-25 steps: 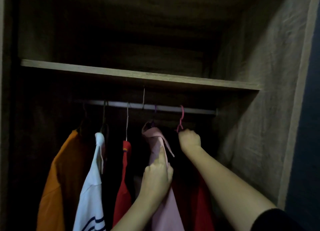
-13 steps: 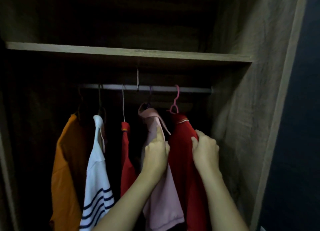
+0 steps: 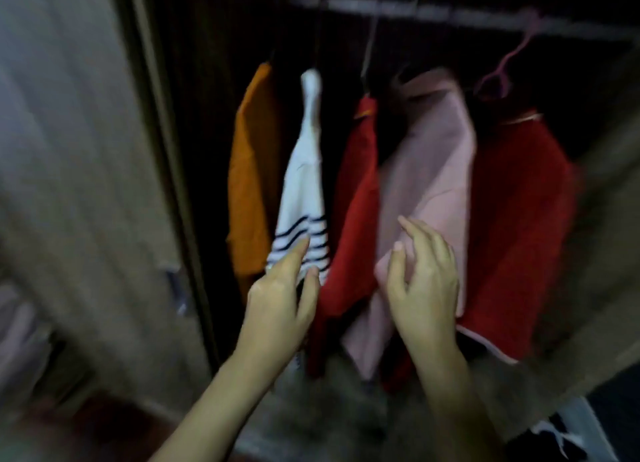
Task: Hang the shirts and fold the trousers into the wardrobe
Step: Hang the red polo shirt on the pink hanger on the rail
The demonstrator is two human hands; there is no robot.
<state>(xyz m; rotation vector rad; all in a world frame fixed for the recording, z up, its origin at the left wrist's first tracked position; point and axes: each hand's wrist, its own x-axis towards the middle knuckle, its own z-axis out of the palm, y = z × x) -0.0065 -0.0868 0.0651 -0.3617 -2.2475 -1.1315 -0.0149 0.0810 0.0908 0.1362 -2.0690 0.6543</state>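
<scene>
Several shirts hang from the wardrobe rail (image 3: 450,12): an orange one (image 3: 249,170), a white one with dark stripes (image 3: 304,191), a red one (image 3: 360,198), a pink one (image 3: 433,170) and a wider red one (image 3: 519,226) on a pink hanger (image 3: 509,63). My left hand (image 3: 280,298) is open, its fingertips at the striped hem of the white shirt. My right hand (image 3: 422,281) is open with spread fingers, lying against the lower part of the pink shirt. The frame is blurred.
The wardrobe's left door or panel (image 3: 86,184) stands close at the left, its right wall (image 3: 609,253) at the right. The wardrobe floor (image 3: 329,409) lies below the shirts. A dark and white item (image 3: 554,437) lies at the bottom right corner.
The view has swung down and left. My right hand let go of the red shirt and moved to the pink shirt; my left hand moved from the pink shirt to the striped one.
</scene>
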